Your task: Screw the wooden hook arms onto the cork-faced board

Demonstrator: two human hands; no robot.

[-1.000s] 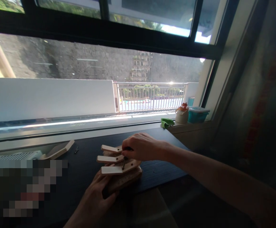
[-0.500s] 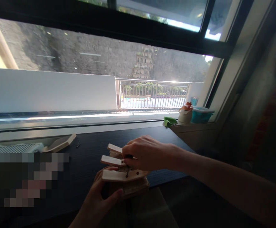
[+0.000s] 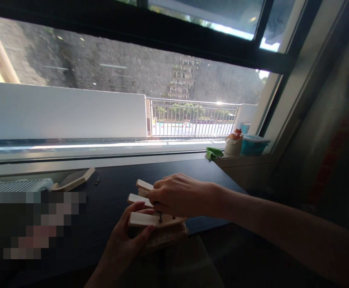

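Observation:
Pale wooden slats stick out side by side from a rough wood-coloured base (image 3: 170,237) near the table's front edge. The nearest slat (image 3: 143,219) is pinched between the thumb and fingers of my left hand (image 3: 123,234). Over the slats my right hand (image 3: 183,196) is closed, fingers down; what it holds is hidden. Just below its fingers a dark, thin metal piece (image 3: 160,218) stands at a hole in the nearest slat. A middle slat (image 3: 137,199) and a far slat (image 3: 144,185) run partly under my right hand.
Small dark screws (image 3: 97,181) lie on the dark table (image 3: 114,176), beside a curved wooden piece (image 3: 75,182). A white radiator (image 3: 18,190) is at left. On the windowsill are a green cloth (image 3: 214,153), a bottle (image 3: 233,144) and a teal box (image 3: 254,146).
My left fingers have come up over the nearest slat, and the thumb now presses at its front edge. My right hand has shifted slightly left and turned, staying closed.

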